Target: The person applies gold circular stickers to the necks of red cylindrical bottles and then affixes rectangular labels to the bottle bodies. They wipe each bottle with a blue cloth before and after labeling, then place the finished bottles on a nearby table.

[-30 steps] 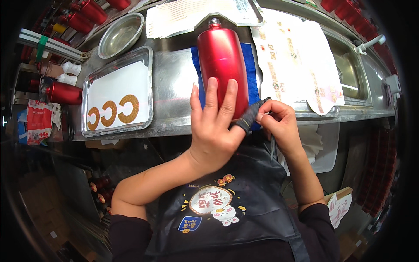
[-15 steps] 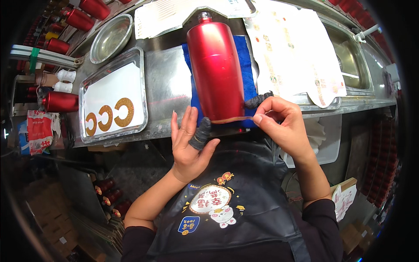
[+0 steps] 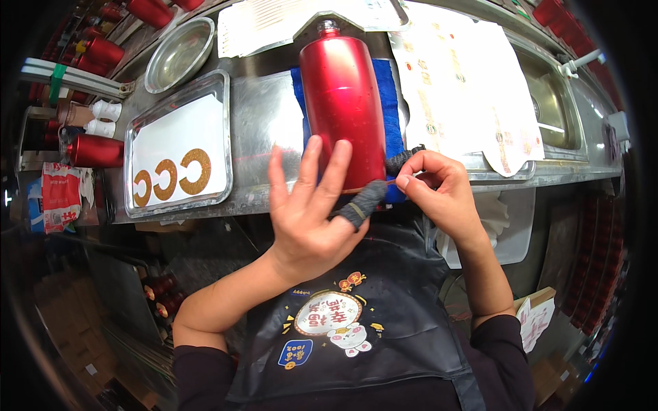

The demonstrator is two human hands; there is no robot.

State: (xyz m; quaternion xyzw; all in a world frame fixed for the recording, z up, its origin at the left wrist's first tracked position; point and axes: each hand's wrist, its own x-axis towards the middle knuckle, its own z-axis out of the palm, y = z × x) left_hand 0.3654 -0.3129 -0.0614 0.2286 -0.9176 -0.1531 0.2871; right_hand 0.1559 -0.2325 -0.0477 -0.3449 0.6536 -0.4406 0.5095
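Observation:
A glossy red metal bottle (image 3: 340, 103) lies on a blue cloth (image 3: 392, 103) on the steel counter, neck pointing away from me. My left hand (image 3: 305, 219) is spread open at the bottle's near end, fingertips on its base, with a grey cot over the thumb. My right hand (image 3: 442, 192), a dark cot on its forefinger, pinches one end of a thin gold strip (image 3: 392, 181) that runs toward my left thumb tip. How the strip meets the bottle is unclear.
At the left, a steel tray (image 3: 226, 130) holds a white sheet with three gold C-shaped decals (image 3: 193, 171). Behind it is a round steel bowl (image 3: 179, 44). Printed decal sheets (image 3: 466, 89) cover the right counter beside a sink (image 3: 548, 96). More red bottles (image 3: 96, 151) lie far left.
My left hand lay on the bottle, dropped below the counter edge, and now rises again to the bottle's base. My right hand keeps its pinch near the bottle's lower right corner.

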